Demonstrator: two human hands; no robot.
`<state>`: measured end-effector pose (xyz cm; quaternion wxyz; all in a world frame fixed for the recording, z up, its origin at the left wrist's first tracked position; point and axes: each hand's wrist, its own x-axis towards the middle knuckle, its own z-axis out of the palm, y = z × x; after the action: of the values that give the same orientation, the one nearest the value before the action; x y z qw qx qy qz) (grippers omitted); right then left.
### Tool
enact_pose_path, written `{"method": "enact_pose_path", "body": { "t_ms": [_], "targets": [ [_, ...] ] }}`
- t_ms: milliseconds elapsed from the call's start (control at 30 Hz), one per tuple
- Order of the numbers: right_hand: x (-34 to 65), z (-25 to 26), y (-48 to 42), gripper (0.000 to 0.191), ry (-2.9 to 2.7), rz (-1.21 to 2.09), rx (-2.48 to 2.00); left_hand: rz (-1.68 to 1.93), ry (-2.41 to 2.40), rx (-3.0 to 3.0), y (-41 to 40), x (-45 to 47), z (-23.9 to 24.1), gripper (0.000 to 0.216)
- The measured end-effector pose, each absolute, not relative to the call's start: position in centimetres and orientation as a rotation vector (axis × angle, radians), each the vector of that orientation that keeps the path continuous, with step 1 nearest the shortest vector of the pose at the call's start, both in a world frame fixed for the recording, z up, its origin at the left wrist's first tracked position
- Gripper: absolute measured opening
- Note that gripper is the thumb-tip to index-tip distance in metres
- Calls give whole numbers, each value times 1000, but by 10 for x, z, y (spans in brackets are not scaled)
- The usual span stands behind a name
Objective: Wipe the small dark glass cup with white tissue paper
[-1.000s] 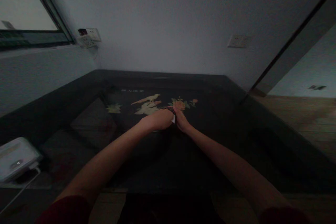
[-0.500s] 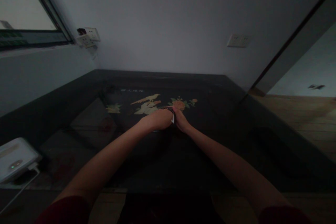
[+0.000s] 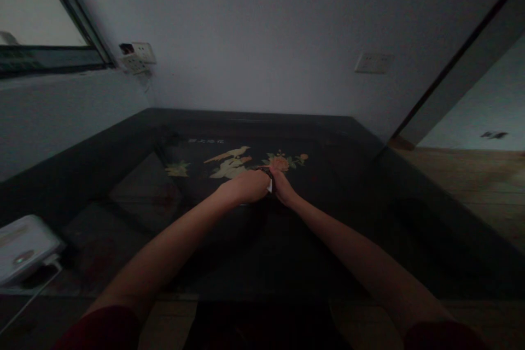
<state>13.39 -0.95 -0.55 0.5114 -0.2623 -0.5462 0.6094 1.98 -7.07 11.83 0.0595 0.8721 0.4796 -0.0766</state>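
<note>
Grey wall [image 3: 254, 38] behind, dark tabletop [image 3: 324, 251] below: white box [image 3: 28, 240] and its cable [image 3: 30, 299] at the near-left corner, bird-and-flower print [image 3: 227, 167] toward the far edge, then mid-surface, left hand [image 3: 253, 185] curled closed around a small dark item with a white tab [image 3: 269, 187], right hand [image 3: 284, 188] closed on its other side, fingertips hidden.

Four Chinese characters [image 3: 206, 141] in pale print run in a single short row across the dark top of the bench [image 3: 332, 191] in front of me, toward its far side, beyond and slightly left of the printed bird [image 3: 236, 152]. I read the second as 上, "on" or "up," and the last as 花, "flower"; the first and third are too blurred for me to make out.
</note>
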Motion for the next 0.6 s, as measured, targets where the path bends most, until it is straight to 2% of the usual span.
{"method": "enact_pose_path", "body": {
  "t_ms": [433,600],
  "targets": [
    [134,-9,-6,47,-1329,1472,-648,-226,1451,2650,-70,19,116,31],
    [134,-8,-7,43,-1338,1454,-622,-219,1475,2650,-70,18,115,32]
  ]
}}
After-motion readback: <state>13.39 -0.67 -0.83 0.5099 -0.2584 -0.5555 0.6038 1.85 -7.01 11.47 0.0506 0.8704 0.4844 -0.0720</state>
